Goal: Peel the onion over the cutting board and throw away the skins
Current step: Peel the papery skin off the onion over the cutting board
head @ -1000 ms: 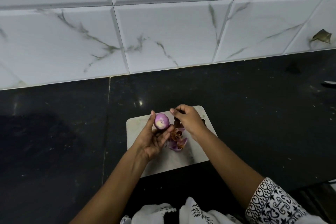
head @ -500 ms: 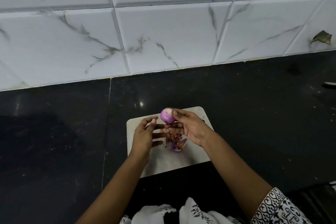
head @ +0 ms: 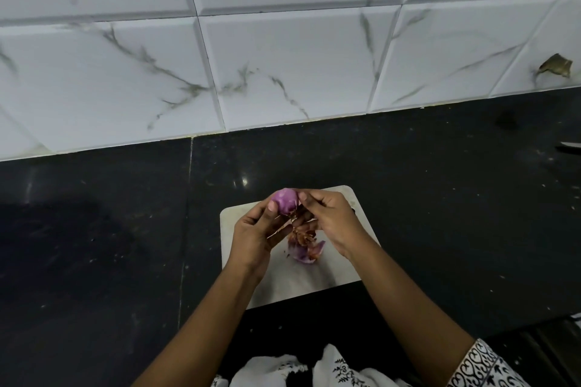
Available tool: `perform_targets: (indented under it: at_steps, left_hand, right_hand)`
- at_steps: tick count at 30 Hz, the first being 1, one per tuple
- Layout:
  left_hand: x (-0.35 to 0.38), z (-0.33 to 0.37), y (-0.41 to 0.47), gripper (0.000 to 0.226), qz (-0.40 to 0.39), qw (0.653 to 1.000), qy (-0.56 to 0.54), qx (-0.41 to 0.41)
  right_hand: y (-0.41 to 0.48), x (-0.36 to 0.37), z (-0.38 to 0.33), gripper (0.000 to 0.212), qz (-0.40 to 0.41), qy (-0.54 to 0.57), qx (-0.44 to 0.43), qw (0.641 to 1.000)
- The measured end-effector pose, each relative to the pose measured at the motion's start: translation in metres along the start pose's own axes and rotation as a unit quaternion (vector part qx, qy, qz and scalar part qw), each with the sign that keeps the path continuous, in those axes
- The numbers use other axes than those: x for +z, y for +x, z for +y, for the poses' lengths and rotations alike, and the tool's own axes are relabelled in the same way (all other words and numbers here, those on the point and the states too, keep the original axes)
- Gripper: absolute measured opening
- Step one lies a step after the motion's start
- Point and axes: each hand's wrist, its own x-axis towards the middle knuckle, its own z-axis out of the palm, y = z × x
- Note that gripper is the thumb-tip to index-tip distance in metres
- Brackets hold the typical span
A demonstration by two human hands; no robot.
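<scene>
A small purple peeled onion (head: 284, 201) is held above the white cutting board (head: 355, 264), between both hands. My left hand (head: 256, 234) grips it from the left with thumb and curled fingers. From the right, my right hand (head: 330, 220) pinches it with its fingertips. A scrap of brown skin hangs under the onion between the fingers. A pile of purple and brown onion skins (head: 305, 248) lies on the board just below the hands.
The board sits on a dark stone counter (head: 94, 245) backed by white marble-look wall tiles (head: 283, 66). A pale object (head: 570, 144) pokes in at the counter's right edge. A counter seam runs left of the board.
The onion passed from my left hand to my right, rose toward the board's far edge, and now both hands hold it again. The skin pile stayed on the board.
</scene>
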Motion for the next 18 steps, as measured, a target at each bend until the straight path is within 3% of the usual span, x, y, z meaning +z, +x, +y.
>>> perform_targets:
  at_steps: [4,7,12,15,18]
  left_hand:
    - [-0.003,-0.002,0.001,0.036,0.007,0.999,-0.044,-0.020]
    - [-0.006,-0.003,0.003,0.038,0.017,0.997,-0.065,-0.044]
    - [-0.002,-0.003,0.003,0.048,0.037,0.987,-0.089,-0.127]
    - [0.000,-0.003,0.001,0.048,0.047,0.980,-0.107,-0.161]
    - [0.001,-0.001,0.001,0.047,0.045,0.978,-0.113,-0.169]
  right_hand:
    - [0.000,-0.009,0.003,0.022,0.054,-0.091,-0.046,0.993]
    - [0.001,-0.016,0.006,0.035,0.034,-0.212,-0.061,0.975]
    - [0.001,-0.017,0.011,0.035,0.105,-0.236,-0.048,0.965]
    - [0.001,-0.013,0.010,0.029,0.078,-0.210,-0.019,0.974]
    - [-0.001,-0.011,0.009,0.016,0.089,-0.283,-0.128,0.946]
